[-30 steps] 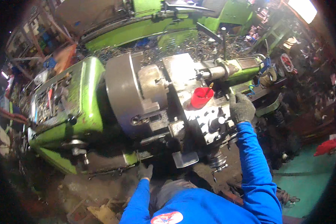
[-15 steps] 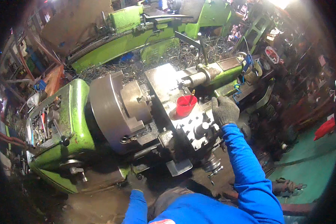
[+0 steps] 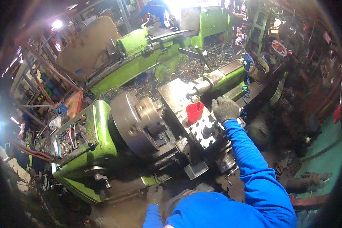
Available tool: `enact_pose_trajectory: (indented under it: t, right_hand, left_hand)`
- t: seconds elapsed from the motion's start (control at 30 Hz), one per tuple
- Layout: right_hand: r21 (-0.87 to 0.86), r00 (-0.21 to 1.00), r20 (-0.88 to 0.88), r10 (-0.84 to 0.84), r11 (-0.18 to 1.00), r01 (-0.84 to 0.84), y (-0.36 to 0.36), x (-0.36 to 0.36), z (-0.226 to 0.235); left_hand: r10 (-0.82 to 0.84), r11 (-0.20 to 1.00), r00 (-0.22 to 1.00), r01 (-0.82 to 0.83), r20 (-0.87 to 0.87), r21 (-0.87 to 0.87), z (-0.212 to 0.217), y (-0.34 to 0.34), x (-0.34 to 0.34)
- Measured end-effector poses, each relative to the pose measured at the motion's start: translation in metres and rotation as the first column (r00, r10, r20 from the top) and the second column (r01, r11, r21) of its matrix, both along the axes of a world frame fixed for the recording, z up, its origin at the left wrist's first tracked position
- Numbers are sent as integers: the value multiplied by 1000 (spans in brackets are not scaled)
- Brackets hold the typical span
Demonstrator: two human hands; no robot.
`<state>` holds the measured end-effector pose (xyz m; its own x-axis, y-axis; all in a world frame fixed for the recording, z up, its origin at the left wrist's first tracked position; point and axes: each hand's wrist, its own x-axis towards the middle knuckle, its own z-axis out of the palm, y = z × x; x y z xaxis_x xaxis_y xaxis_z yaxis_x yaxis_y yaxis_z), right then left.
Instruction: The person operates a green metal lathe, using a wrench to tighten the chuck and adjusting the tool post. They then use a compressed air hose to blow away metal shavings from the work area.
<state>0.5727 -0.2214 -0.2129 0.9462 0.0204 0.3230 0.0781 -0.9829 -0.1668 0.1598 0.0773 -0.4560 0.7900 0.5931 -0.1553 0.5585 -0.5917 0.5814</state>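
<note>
My right hand (image 3: 225, 109), in a grey knit glove, is closed at the right side of the lathe's tool post (image 3: 208, 130); what lies under its fingers is hidden. Close to its left, a red cup (image 3: 194, 113) with a thin brush-like stick in it stands on the slide. My left hand (image 3: 154, 194), also gloved, is low at the front edge of the green lathe, near the lever area; its fingers are too blurred to read. Left of the tool post sits the big steel chuck (image 3: 131, 123), its jaws facing the tailstock (image 3: 226, 78).
Hand tools lie in a tray (image 3: 70, 138) on the green headstock (image 3: 102, 129). A crank handle (image 3: 230, 175) juts out in front of the carriage. Metal shavings (image 3: 190, 68) heap behind the lathe, before another green machine (image 3: 140, 72). A person in blue (image 3: 155, 9) is farther back.
My view has shifted, so the lathe sits farther right and more background shows. The chuck's jaws sit at a different angle. My right hand stays beside the tool post; my left stays at the front edge.
</note>
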Motion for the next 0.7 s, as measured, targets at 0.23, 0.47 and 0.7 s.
enact_pose_trajectory:
  t: [0.23,0.47,0.7]
  right_hand:
    - [26,992,87,96,995,-99,-10,1,-7]
    - [987,740,21,672,-132,92,-86,59,30]
    - [786,732,-171,660,539,-302,-67,144,-41]
  left_hand:
    - [23,957,910,-139,413,253,83,44,63]
    - [-140,749,869,-222,475,625,222,117,151]
    - [-58,445,994,-59,95,894,231,151,200]
